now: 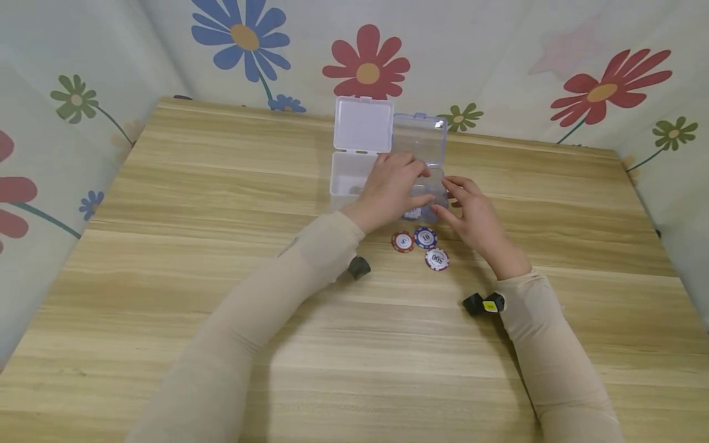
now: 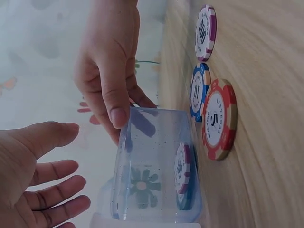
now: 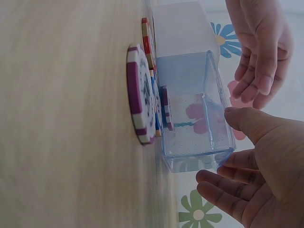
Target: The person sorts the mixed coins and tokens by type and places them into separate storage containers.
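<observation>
A clear plastic box (image 2: 156, 128) and a white box (image 1: 344, 169) stand side by side, lids raised at the back. My right hand (image 1: 476, 221) grips the clear box at its right corner, thumb in front and fingers beyond. Over the clear box hovers my left hand (image 1: 388, 187), fingers loosely spread and holding nothing. Inside the clear box lies a purple-and-white poker chip (image 2: 182, 167), with a teal shape below it. On the table before it are a red 5 chip (image 1: 402, 242), a blue 10 chip (image 1: 425, 237) and a purple-edged 500 chip (image 1: 437, 259).
The wooden table (image 1: 221, 184) meets a flower-printed curtain (image 1: 487, 49) behind the boxes. The white lid (image 1: 362, 125) and the clear lid (image 1: 418, 140) reach up close to it. Black wrist cameras (image 1: 472, 304) sit near both sleeves.
</observation>
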The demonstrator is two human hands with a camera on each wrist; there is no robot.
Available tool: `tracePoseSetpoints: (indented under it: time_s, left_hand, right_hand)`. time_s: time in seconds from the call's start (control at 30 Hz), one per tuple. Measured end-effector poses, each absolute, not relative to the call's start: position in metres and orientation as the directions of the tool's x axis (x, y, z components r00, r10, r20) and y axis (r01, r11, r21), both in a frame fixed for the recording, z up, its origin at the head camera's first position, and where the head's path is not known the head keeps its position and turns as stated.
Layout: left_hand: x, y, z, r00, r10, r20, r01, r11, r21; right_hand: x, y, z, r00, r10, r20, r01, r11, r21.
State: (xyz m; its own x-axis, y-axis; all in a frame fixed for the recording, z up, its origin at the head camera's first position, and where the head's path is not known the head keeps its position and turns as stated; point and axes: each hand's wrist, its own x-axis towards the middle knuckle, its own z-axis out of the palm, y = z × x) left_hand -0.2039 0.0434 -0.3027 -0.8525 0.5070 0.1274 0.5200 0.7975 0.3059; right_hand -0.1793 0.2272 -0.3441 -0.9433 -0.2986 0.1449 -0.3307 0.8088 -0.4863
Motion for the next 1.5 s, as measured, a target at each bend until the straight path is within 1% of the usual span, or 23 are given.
tracePoseSetpoints:
  time_s: [0.13, 0.33, 0.47, 0.73, 0.93, 1.1, 1.3, 1.5]
  left_hand:
    - [-0.197, 0.039, -0.302, -0.836, 0.517, 0.184, 0.548, 0.768, 0.332]
    - [-0.187, 0.033, -0.304, -0.792, 0.531, 0.302, 0.610, 0.712, 0.348]
    - [-0.180, 0.029, -0.303, -0.780, 0.531, 0.332, 0.624, 0.701, 0.346]
    - [-0.168, 0.022, -0.304, -0.773, 0.554, 0.309, 0.634, 0.697, 0.335]
    - [-0.160, 0.018, -0.309, -0.746, 0.587, 0.312, 0.665, 0.661, 0.347]
    - [-0.153, 0.016, -0.314, -0.731, 0.617, 0.292, 0.682, 0.652, 0.331]
    - [-0.149, 0.013, -0.322, -0.710, 0.651, 0.267, 0.702, 0.625, 0.342]
    - [-0.149, 0.013, -0.330, -0.716, 0.659, 0.228, 0.694, 0.640, 0.330]
  right_hand:
    - [-0.179, 0.228, -0.344, -0.944, -0.297, 0.141, -0.328, 0.810, -0.486]
    - [-0.179, 0.228, -0.344, -0.939, -0.306, 0.160, -0.344, 0.805, -0.484]
    - [-0.179, 0.228, -0.345, -0.933, -0.314, 0.173, -0.358, 0.797, -0.486]
    - [-0.179, 0.228, -0.345, -0.935, -0.310, 0.175, -0.356, 0.798, -0.487]
    - [-0.180, 0.228, -0.345, -0.936, -0.309, 0.169, -0.352, 0.799, -0.487]
    - [-0.180, 0.228, -0.346, -0.934, -0.313, 0.172, -0.357, 0.794, -0.493]
    - [-0.180, 0.228, -0.346, -0.938, -0.308, 0.162, -0.347, 0.800, -0.489]
    - [-0.179, 0.228, -0.345, -0.942, -0.303, 0.147, -0.336, 0.808, -0.484]
